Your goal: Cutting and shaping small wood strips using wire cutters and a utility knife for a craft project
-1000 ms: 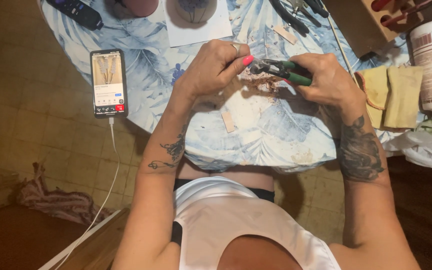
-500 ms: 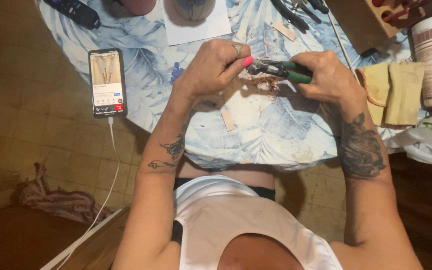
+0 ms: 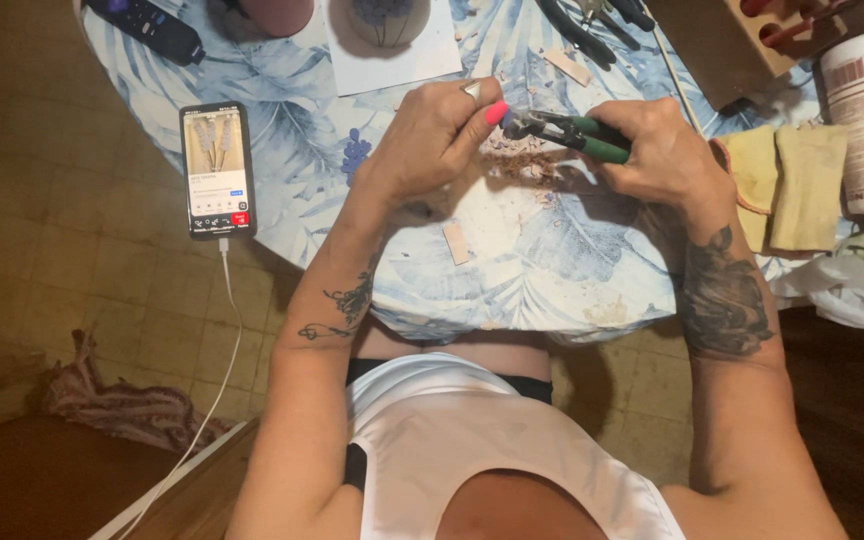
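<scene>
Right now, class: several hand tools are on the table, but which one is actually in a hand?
The green-handled pliers, gripped in the right hand beside the left hand. The dark-handled tools lie untouched at the table's far edge.

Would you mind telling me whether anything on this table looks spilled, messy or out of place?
Brownish shavings and crumbs lie scattered on the leaf-print tablecloth below the green-handled pliers, which the right hand holds against the left hand. The phone sits at the table's very edge.
</scene>
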